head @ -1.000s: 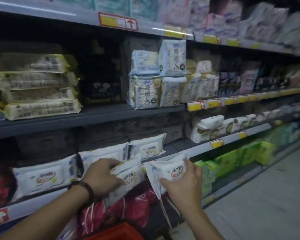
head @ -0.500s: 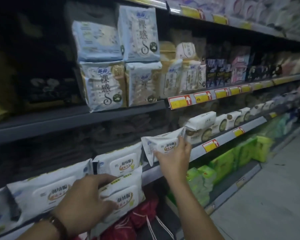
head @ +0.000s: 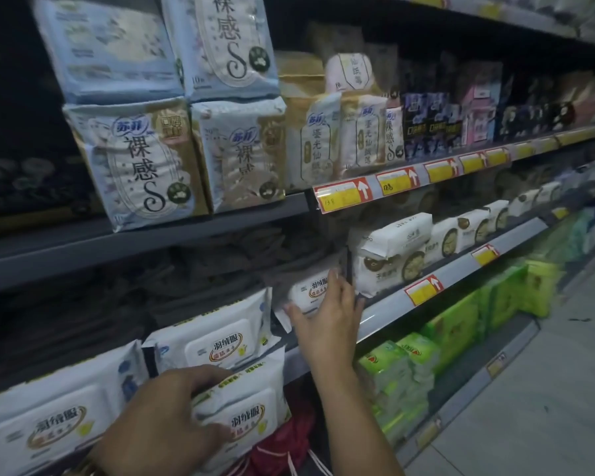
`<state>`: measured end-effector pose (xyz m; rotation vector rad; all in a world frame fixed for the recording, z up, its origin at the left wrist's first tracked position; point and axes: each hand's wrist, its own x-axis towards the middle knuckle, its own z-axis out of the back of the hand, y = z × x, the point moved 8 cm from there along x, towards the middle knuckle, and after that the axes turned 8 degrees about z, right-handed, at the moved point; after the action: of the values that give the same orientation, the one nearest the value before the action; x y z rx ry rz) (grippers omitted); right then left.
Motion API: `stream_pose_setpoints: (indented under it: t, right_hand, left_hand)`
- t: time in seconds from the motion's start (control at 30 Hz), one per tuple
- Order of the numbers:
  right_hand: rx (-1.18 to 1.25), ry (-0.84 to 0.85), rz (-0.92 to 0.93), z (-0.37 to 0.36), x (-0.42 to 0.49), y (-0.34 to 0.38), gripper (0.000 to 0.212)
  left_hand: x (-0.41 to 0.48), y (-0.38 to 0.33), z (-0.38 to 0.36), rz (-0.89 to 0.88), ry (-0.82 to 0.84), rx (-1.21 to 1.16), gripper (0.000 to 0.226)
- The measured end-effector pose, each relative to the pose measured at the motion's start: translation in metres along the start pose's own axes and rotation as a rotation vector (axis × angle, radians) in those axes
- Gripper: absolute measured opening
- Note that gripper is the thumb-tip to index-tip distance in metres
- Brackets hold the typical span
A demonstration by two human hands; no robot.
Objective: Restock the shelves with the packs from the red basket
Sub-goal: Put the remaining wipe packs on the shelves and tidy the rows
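My right hand (head: pixel 327 321) pinches the small pack (head: pixel 310 289); I need it square on the shelf (head: pixel 392 310), left hand (head: pixel 165 420) clamping 1 spare pack (head: pixel 246 419).

Left hand (head: pixel 162 424) grips pack (head: pixel 251 407); right hand (head: pixel 327 324), smaller pack (head: pixel 310 290).

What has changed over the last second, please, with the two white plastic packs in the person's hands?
The right hand carried its white plastic pack with the orange oval label up and rightward into the grey metal shelf, beside the black divider. The left hand still grips the second white pack at the shelf's front.
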<state>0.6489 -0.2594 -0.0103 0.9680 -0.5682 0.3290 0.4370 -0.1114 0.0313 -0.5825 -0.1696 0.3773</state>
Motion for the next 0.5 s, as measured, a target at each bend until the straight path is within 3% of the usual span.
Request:
stream_pose_setpoints:
  t: [0.13,0.27,0.33,0.5]
  right_hand:
    - [-0.066,-0.15,0.073,0.011,-0.018,-0.005,0.038]
    - [-0.13,0.252,0.076,-0.005,-0.015,-0.012,0.044]
    - [-0.139,0.352,0.093,-0.005,-0.014,-0.015,0.046]
    - [0.021,0.128,0.027,0.037,-0.009,-0.008,0.021]
  left_hand:
    - [0.003,-0.006,-0.005,-0.013,0.017,0.003,0.048]
    - [0.004,-0.014,-0.007,-0.045,0.005,0.032,0.045]
    - [0.006,-0.017,-0.006,-0.04,-0.012,0.035,0.045]
    - [0.014,-0.034,0.0,-0.053,-0.063,0.037,0.042]
